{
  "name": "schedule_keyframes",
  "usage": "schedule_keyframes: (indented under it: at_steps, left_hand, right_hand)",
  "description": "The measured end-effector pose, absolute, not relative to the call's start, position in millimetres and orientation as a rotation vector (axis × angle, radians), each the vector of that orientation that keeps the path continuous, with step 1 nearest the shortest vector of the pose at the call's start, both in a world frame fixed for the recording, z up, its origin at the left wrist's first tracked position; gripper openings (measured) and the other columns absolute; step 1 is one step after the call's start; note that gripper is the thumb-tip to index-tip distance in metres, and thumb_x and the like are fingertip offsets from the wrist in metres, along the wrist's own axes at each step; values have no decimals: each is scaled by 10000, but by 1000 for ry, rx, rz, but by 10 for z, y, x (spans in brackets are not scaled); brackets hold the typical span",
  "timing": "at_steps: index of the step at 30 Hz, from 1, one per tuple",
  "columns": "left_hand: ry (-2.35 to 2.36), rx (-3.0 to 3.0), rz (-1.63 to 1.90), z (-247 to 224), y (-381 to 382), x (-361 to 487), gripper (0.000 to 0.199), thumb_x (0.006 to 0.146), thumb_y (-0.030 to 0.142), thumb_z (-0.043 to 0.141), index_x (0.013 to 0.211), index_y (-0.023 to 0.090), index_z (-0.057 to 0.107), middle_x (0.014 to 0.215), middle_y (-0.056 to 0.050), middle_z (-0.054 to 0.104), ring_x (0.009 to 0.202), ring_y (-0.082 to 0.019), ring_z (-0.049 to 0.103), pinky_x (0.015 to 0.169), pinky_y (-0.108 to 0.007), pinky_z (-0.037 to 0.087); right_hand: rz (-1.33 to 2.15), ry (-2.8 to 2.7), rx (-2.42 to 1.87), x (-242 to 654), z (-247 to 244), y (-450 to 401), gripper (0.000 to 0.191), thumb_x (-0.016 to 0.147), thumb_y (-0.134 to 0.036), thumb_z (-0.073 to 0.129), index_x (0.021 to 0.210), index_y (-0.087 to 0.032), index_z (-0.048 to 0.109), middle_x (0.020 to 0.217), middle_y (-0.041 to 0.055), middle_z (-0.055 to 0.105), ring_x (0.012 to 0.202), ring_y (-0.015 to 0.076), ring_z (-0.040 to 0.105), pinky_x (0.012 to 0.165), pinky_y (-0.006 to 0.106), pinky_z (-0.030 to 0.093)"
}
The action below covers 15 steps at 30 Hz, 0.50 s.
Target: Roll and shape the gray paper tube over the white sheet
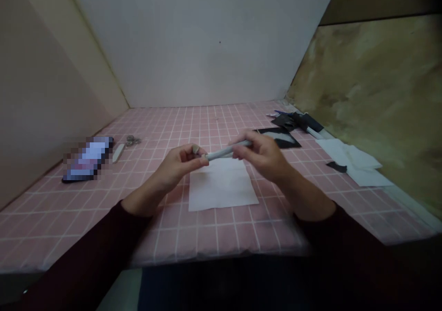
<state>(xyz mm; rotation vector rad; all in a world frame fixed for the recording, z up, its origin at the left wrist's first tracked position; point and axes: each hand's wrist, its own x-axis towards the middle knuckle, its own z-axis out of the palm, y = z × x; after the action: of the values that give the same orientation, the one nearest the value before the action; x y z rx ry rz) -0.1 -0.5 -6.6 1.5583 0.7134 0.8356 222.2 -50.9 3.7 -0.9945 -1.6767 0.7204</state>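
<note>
- Fingers of the bare left hand pinch one end of the slim, pale-grey, tube-shaped piece; the bare right hand grasps its other end between thumb and curled fingers.
- Taking the square white paper sheet as my clock's centre and the back wall as twelve, I see the left hand at ten, the right at about two, both wrists bent inward.
- Forearms in dark maroon sleeves reach in from eight and four.
- Under everything I have a pink cloth with a white grid; at twelve stands the plain grey-white wall, at three the mottled yellow-brown panel.
- Between nine and ten lies a dark-edged phone with a lit screen, pixelated for me; near it, a small white bar and a little metallic cluster.
- Toward two I make out a flat black piece with a pale patch and a dark heap of scraps; near three, loose white papers and a small black scrap.
- Smooth-looking and straight, the tube-shaped piece is at twelve by the sheet's far edge, its right end pointing toward two; I cannot tell its material.
</note>
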Motion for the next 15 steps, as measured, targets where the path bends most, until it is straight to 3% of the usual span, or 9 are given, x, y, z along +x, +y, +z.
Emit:
schedule_keyframes:
  at_steps: [6,10,15]
  left_hand:
    - [635,1389,625,-53,24,-19,203,778,350,748,774,148,729,770,-31,693,771,-146,617,820,-288,444]
    - [643,1328,646,-38,21,-32,246,790,369,730,688,146,731,707,-38,689,729,-145,625,812,-293,470]
    - [664,1290,588,-35,27,-37,216,771,366,754,757,151,741,767,-40,698,770,-152,637,830,-303,472]
  right_hand:
    - [586,-1929,-921,2216,94,-582,62,921,-229,608,946,-186,644,885,16,695,820,143,633,753,281,473]
    - [496,-1788,-1006,2243,116,-588,69,914,-244,625,947,-187,646,854,13,678,786,146,617,714,280,464]
    - [567,-1942,-949,2237,101,-580,69,920,-233,601,947,-182,639,874,21,685,808,149,622,745,288,465]
